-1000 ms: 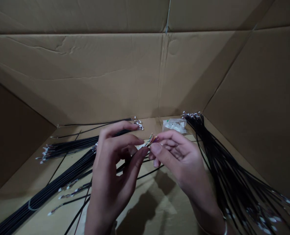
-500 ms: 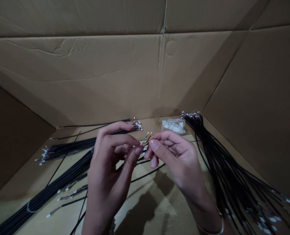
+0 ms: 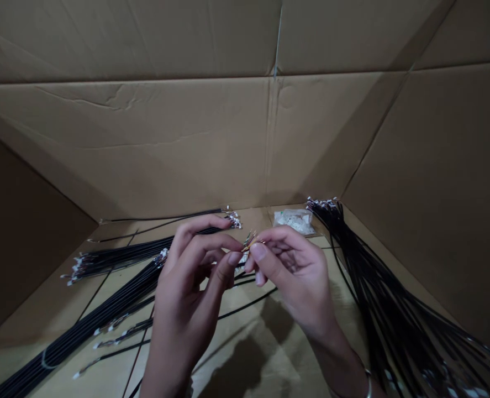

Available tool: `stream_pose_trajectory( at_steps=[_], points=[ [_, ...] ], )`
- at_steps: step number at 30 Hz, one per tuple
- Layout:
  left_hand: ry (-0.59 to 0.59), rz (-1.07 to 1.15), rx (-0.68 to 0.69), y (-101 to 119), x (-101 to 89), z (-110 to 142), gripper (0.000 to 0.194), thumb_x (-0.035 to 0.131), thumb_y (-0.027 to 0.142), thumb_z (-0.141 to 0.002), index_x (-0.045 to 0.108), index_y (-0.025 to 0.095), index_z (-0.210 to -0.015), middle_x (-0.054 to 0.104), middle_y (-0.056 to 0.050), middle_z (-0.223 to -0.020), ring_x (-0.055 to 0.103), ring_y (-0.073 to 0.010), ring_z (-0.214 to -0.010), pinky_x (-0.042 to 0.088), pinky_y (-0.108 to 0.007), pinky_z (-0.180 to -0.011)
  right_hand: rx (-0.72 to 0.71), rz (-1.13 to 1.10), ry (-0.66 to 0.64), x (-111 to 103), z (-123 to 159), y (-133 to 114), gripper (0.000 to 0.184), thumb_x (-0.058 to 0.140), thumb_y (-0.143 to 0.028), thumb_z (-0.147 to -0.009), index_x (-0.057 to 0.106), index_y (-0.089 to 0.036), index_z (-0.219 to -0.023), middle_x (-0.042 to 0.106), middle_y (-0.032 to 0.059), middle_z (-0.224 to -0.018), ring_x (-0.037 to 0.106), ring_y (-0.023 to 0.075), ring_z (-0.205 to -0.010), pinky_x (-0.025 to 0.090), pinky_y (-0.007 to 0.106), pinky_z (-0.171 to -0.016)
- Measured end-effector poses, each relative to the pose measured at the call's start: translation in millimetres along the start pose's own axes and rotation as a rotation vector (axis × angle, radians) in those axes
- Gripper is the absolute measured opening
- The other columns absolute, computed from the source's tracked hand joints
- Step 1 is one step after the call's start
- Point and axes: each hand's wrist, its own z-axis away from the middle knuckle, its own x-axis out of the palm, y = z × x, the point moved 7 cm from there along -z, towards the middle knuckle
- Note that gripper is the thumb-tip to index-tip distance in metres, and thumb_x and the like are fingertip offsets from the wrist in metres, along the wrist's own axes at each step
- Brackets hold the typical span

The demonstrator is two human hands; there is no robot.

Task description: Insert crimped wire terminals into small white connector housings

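Note:
Both of my hands meet at the middle of a cardboard work surface. My left hand (image 3: 190,293) pinches near the end of a thin black cable (image 3: 245,303), thumb and forefinger pressed together. My right hand (image 3: 296,276) pinches the cable's coloured wire tips (image 3: 249,240), which stick up between the fingertips of the two hands. The cable trails down and to the left under my hands. A bracelet (image 3: 369,381) shows on my right wrist.
Cardboard walls (image 3: 145,138) close in the back and both sides. Bundles of black cables with white end connectors lie at the left (image 3: 104,309) and the right (image 3: 377,298). A small clear bag of white parts (image 3: 296,220) lies at the back.
My hands have stayed pinched on the wire tips and drifted slightly. The view has tilted, so the scene sits lower in the picture.

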Motion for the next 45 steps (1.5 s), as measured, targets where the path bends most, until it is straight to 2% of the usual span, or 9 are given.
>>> stream_pose_trajectory(
  at_steps=[5, 9, 13, 19, 30, 36, 39, 45],
  points=[
    [0.017, -0.044, 0.024, -4, 0.2, -6, 0.017, 0.063, 0.021, -0.099, 0.073, 0.030, -0.091, 0.062, -0.002, -0.119, 0.067, -0.0156, -0.102, 0.059, -0.021, -0.070, 0.006, 0.007, -0.019, 1, -2, 2, 0.008, 0.077, -0.023, -0.088, 0.070, -0.022, -0.083, 0.071, -0.0023, -0.065, 0.064, 0.0103, -0.051, 0.056, 0.020, -0.048],
    [-0.002, -0.051, 0.078, -5, 0.7, -9, 0.014, 0.065, 0.023, -0.099, 0.074, 0.031, -0.090, 0.062, -0.001, -0.119, 0.068, -0.0142, -0.095, 0.056, -0.019, -0.062, 0.045, -0.013, -0.032, 0, -3, 5, 0.010, 0.080, -0.025, -0.087, 0.071, -0.022, -0.084, 0.070, -0.0025, -0.065, 0.063, 0.0093, -0.052, 0.053, 0.018, -0.046],
    [0.039, -0.028, 0.043, -7, -3.2, -4, 0.014, 0.064, 0.022, -0.099, 0.072, 0.031, -0.092, 0.061, -0.001, -0.122, 0.064, -0.0126, -0.087, 0.057, -0.022, -0.065, 0.043, 0.012, -0.025, -1, -1, 6, 0.011, 0.079, -0.027, -0.088, 0.071, -0.022, -0.084, 0.070, -0.0017, -0.065, 0.062, 0.0104, -0.053, 0.052, 0.019, -0.046],
    [0.074, 0.002, 0.012, -8, -2.2, -1, 0.015, 0.064, 0.021, -0.099, 0.070, 0.031, -0.091, 0.061, -0.001, -0.120, 0.064, -0.0126, -0.095, 0.055, -0.019, -0.069, 0.023, 0.001, -0.023, 1, -4, 6, 0.013, 0.079, -0.032, -0.088, 0.071, -0.022, -0.083, 0.069, -0.0013, -0.065, 0.058, 0.0105, -0.050, 0.050, 0.021, -0.045],
    [0.054, 0.079, -0.007, -11, -2.0, -1, 0.012, 0.068, 0.018, -0.096, 0.069, 0.029, -0.093, 0.060, 0.002, -0.120, 0.061, -0.0044, -0.069, 0.056, -0.017, -0.062, 0.168, -0.008, -0.020, -1, -6, 9, 0.020, 0.081, -0.037, -0.084, 0.070, -0.020, -0.082, 0.069, -0.0013, -0.062, 0.052, 0.0090, -0.045, 0.046, 0.021, -0.043],
    [-0.020, -0.009, 0.009, -10, -0.5, -5, 0.012, 0.067, 0.026, -0.098, 0.077, 0.032, -0.092, 0.064, -0.001, -0.123, 0.069, -0.0109, -0.091, 0.056, -0.014, -0.063, 0.164, -0.006, -0.035, 0, -6, 10, 0.016, 0.082, -0.031, -0.082, 0.069, -0.022, -0.082, 0.067, -0.0024, -0.062, 0.057, 0.0108, -0.050, 0.046, 0.021, -0.044],
    [0.003, 0.042, -0.063, -12, -2.0, -5, 0.013, 0.068, 0.027, -0.098, 0.076, 0.030, -0.088, 0.065, -0.001, -0.124, 0.070, -0.0106, -0.091, 0.056, -0.015, -0.066, 0.183, -0.020, -0.048, 1, -5, 14, 0.015, 0.080, -0.031, -0.084, 0.069, -0.021, -0.082, 0.067, -0.0026, -0.063, 0.056, 0.0102, -0.050, 0.045, 0.021, -0.044],
    [-0.011, 0.095, -0.168, -11, 0.9, -3, 0.018, 0.070, 0.028, -0.096, 0.075, 0.029, -0.079, 0.072, -0.001, -0.122, 0.069, -0.0176, -0.112, 0.055, -0.018, -0.072, 0.192, -0.069, -0.070, 2, -5, 15, 0.011, 0.080, -0.027, -0.087, 0.071, -0.020, -0.085, 0.068, -0.0032, -0.064, 0.053, 0.0074, -0.049, 0.045, 0.018, -0.046]
  ],
)
